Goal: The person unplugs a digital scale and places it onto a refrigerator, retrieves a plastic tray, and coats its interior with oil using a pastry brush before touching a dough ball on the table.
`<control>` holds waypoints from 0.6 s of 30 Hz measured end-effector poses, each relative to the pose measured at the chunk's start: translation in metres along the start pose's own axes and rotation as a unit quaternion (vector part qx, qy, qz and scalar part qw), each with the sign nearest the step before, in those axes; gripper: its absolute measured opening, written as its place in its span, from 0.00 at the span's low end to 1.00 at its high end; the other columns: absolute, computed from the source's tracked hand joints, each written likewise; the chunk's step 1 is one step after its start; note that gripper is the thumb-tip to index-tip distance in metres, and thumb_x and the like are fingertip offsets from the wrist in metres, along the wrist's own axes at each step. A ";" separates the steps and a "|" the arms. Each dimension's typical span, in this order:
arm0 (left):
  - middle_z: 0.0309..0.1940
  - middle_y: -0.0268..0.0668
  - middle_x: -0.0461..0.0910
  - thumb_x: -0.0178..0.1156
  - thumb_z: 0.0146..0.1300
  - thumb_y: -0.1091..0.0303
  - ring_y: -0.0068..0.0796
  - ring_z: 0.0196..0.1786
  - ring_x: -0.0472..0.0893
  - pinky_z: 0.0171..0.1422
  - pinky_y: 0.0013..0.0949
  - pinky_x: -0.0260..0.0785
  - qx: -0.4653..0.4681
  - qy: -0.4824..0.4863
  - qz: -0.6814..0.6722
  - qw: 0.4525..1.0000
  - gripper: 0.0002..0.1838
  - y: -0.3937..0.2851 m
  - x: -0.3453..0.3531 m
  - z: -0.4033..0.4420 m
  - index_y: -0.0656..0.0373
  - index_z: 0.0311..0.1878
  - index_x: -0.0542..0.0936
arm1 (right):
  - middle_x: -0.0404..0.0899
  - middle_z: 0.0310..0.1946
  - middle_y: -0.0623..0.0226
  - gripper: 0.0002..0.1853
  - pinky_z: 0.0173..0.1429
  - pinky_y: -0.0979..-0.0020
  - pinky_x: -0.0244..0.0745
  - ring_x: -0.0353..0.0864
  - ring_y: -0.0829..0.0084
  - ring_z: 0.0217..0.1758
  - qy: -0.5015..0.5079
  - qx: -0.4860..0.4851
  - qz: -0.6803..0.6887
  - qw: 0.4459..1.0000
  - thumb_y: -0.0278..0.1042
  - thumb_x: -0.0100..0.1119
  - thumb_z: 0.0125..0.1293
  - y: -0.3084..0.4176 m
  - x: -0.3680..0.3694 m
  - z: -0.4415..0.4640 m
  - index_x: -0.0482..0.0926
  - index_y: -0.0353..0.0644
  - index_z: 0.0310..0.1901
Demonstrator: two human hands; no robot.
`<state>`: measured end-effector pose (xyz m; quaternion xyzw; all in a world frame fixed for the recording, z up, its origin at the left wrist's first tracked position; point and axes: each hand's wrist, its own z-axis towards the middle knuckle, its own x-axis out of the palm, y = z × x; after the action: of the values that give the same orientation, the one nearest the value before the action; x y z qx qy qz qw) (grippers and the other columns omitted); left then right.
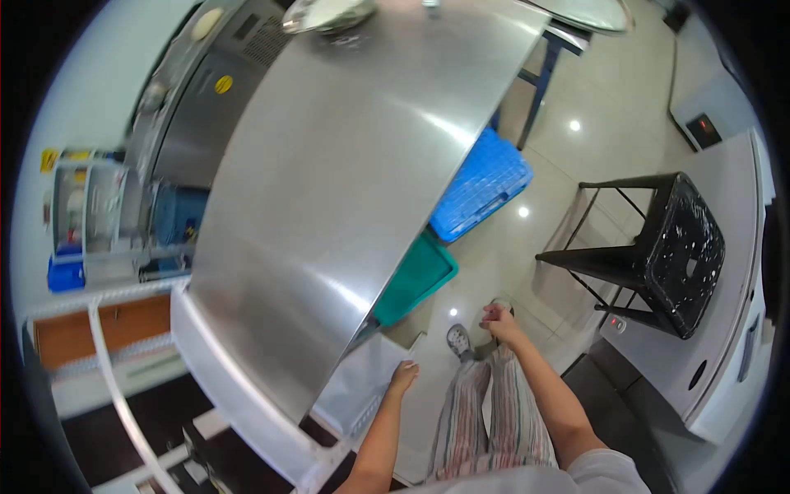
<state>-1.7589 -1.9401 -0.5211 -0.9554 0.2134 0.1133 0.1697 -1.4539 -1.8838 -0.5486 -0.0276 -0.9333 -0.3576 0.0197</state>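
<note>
From where I stand, a blue box (66,276) sits on a rack well left of the steel table (313,189), and a grey fridge (206,119) stands just beyond the table's left side. Low by the table's right edge, near its closest corner, is a white bin (350,383), partly hidden, so I can't judge its long axis. The person's left hand (405,376) is at the bin's right side, fingers bent; I can't tell whether they are closed on the rim. That hand is clearly the nearer one, with the bin lying to its left, towards the table. A green tub (424,276) and a blue crate (485,185) poke out from under the table's right edge. The right hand (500,319) hangs well apart from the table, loosely curled; I can't tell whether its fingertips meet. Farther right of the table stands a black stool (687,255).
</note>
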 end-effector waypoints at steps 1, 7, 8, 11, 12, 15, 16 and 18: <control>0.37 0.41 0.79 0.57 0.61 0.65 0.27 0.37 0.78 0.41 0.28 0.70 -0.019 -0.033 0.004 0.999 0.20 -0.006 -0.002 0.023 0.60 0.55 0.71 | 0.78 0.38 0.57 0.28 0.47 0.68 0.73 0.79 0.64 0.43 -0.004 0.019 -0.035 0.999 0.33 0.68 0.45 -0.015 -0.001 0.025 0.71 0.39 0.50; 0.41 0.41 0.78 0.55 0.61 0.68 0.28 0.39 0.78 0.43 0.27 0.69 0.075 -0.090 0.001 0.993 0.21 -0.003 -0.017 0.106 0.57 0.58 0.69 | 0.76 0.40 0.58 0.38 0.36 0.63 0.75 0.76 0.68 0.38 -0.035 0.131 -0.018 0.991 0.43 0.69 0.46 -0.091 0.065 0.169 0.64 0.38 0.57; 0.42 0.40 0.77 0.55 0.61 0.68 0.28 0.39 0.78 0.43 0.27 0.69 0.098 -0.095 -0.004 0.991 0.21 -0.004 -0.018 0.112 0.55 0.58 0.69 | 0.74 0.44 0.56 0.40 0.38 0.59 0.74 0.76 0.65 0.41 -0.029 0.165 0.023 0.986 0.45 0.69 0.45 -0.103 0.082 0.184 0.62 0.38 0.59; 0.43 0.39 0.77 0.54 0.62 0.69 0.27 0.41 0.77 0.43 0.27 0.69 0.077 -0.102 -0.041 0.991 0.20 -0.012 -0.006 0.118 0.54 0.59 0.69 | 0.67 0.54 0.52 0.47 0.46 0.50 0.72 0.73 0.59 0.50 -0.011 0.235 0.147 0.961 0.50 0.71 0.44 -0.123 0.133 0.207 0.57 0.37 0.63; 0.44 0.39 0.77 0.53 0.62 0.69 0.27 0.42 0.77 0.43 0.27 0.68 0.074 -0.104 -0.067 0.990 0.20 -0.017 -0.003 0.124 0.53 0.59 0.69 | 0.69 0.53 0.52 0.47 0.46 0.50 0.71 0.73 0.58 0.51 0.008 0.244 0.182 0.952 0.51 0.71 0.44 -0.122 0.147 0.209 0.58 0.38 0.63; 0.49 0.34 0.77 0.52 0.63 0.61 0.24 0.48 0.76 0.47 0.32 0.66 0.121 -0.096 -0.046 0.987 0.21 -0.036 -0.002 0.160 0.48 0.60 0.67 | 0.71 0.52 0.54 0.45 0.47 0.50 0.71 0.74 0.57 0.50 0.038 0.221 0.261 0.939 0.52 0.69 0.47 -0.127 0.178 0.225 0.60 0.39 0.62; 0.46 0.36 0.77 0.51 0.63 0.65 0.24 0.45 0.76 0.43 0.27 0.66 0.130 -0.103 -0.064 0.984 0.20 -0.055 0.002 0.171 0.52 0.59 0.68 | 0.73 0.52 0.55 0.42 0.47 0.50 0.71 0.75 0.57 0.49 0.046 0.184 0.298 0.936 0.53 0.67 0.49 -0.130 0.187 0.230 0.61 0.40 0.62; 0.43 0.37 0.78 0.51 0.63 0.68 0.23 0.41 0.77 0.38 0.22 0.66 0.168 -0.107 -0.054 0.978 0.19 -0.085 0.005 0.210 0.56 0.58 0.69 | 0.74 0.50 0.56 0.39 0.46 0.51 0.71 0.76 0.58 0.47 0.035 0.201 0.309 0.929 0.53 0.65 0.50 -0.134 0.201 0.239 0.64 0.41 0.60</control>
<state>-1.7472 -1.7915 -0.6915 -0.9057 0.1579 0.1686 0.3555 -1.6675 -1.8159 -0.8044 -0.2971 -0.9298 -0.1390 0.1667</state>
